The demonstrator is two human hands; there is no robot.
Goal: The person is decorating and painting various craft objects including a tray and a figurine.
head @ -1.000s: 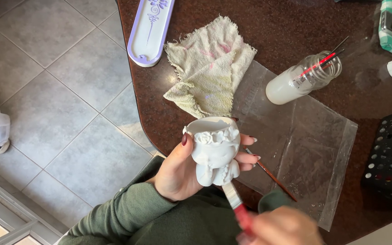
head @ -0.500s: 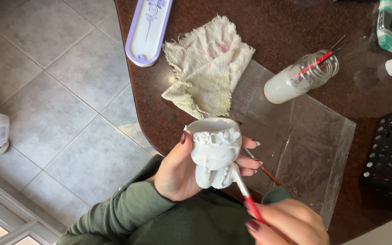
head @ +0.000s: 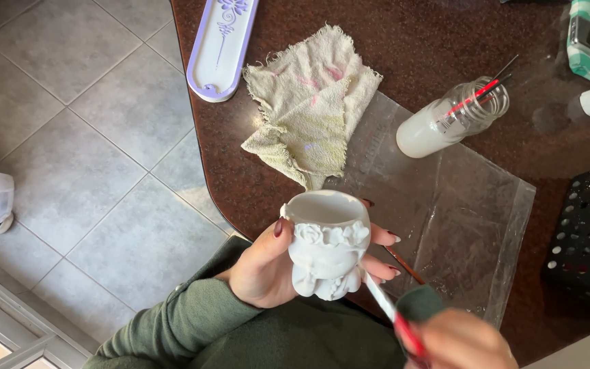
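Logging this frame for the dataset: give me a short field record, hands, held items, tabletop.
left hand: grips white sculpted pot, rim up
right hand: holds red-handled brush, tip at pot's base
under hands: clear plastic sheet
table: dark brown
cloth: stained, crumpled
jar: milky liquid, brushes inside
tray: lilac, oblong

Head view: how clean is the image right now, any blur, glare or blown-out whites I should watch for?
Head view: the right hand and its paintbrush are motion-blurred at the bottom edge; the left hand and the white pot are sharp, though the pot's relief is nearly washed out. Soft glare lies on the plastic sheet and the dark table; the jar casts a short shadow.
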